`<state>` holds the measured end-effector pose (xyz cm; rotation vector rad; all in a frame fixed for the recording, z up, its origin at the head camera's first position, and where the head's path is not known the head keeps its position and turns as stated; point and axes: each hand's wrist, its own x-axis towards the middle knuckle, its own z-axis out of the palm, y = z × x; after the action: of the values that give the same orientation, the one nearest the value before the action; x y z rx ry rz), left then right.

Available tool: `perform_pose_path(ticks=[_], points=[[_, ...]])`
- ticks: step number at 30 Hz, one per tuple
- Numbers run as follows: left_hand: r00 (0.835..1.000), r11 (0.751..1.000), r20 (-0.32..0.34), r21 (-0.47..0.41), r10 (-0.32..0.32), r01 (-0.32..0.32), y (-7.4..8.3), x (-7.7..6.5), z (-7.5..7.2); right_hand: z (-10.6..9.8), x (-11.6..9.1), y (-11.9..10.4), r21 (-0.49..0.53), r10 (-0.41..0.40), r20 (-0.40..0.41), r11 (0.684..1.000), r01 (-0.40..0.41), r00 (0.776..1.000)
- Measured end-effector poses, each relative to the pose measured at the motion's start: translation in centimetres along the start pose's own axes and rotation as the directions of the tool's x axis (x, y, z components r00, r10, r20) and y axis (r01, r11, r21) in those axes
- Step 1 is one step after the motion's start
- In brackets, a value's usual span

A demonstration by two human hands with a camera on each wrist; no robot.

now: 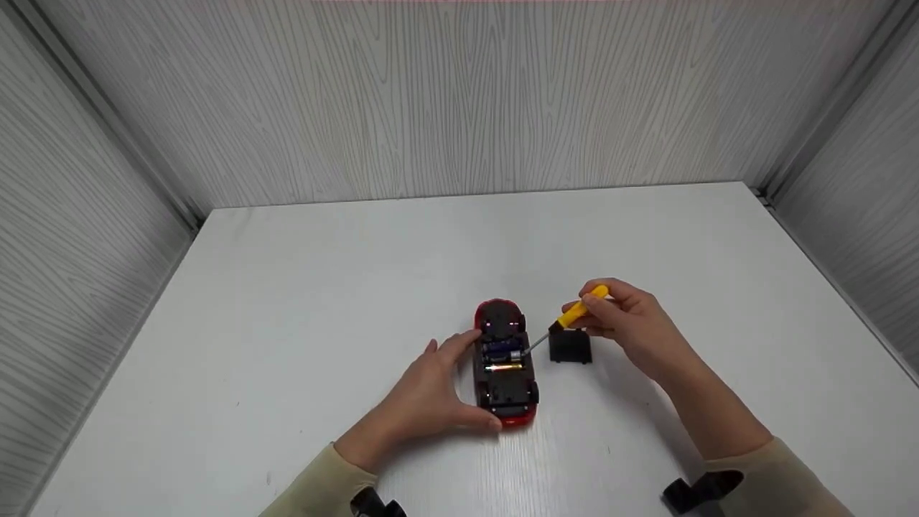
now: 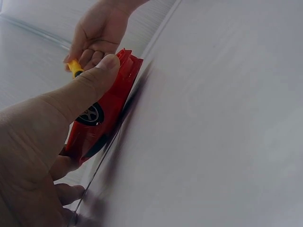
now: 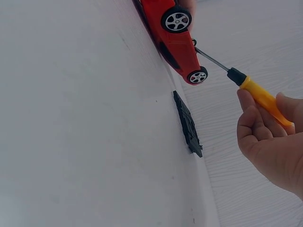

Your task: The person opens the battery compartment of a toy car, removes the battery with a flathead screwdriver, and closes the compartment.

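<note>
Red toy car lies wheels-up near the middle of a white tabletop, its open battery bay facing upward for access. At its eight o'clock, a left hand grips it between thumb and fingers, apparently to steady it. From two o'clock, a right hand pinches a yellow-handled screwdriver, slanted so the tip reaches the batteries; contact is unclear. A black battery cover sits at three o'clock, seemingly there to leave the bay free.

Glossy car, metal shaft; matt cover
</note>
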<state>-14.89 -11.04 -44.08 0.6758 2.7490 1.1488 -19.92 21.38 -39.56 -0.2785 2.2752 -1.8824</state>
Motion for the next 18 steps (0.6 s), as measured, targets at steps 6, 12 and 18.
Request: perform_pose_path(ticks=[6, 12, 18], points=[[1.0, 1.0, 0.005, 0.002, -0.009, 0.009, 0.01, 0.04, 0.04, 0.04, 0.08, 0.05, 0.004, 0.001, 0.001, 1.0, -0.001, 1.0], [1.0, 1.0, 0.006, 0.008, -0.009, 0.009, 0.02, 0.03, -0.03, 0.15, 0.15, 0.03, 0.015, 0.005, -0.005, 1.0, -0.005, 1.0], [1.0, 1.0, 0.004, -0.005, -0.005, 0.005, 0.02, 0.2, -0.12, 0.13, 0.21, -0.45, -0.012, -0.019, -0.02, 1.0, 0.019, 1.0]])
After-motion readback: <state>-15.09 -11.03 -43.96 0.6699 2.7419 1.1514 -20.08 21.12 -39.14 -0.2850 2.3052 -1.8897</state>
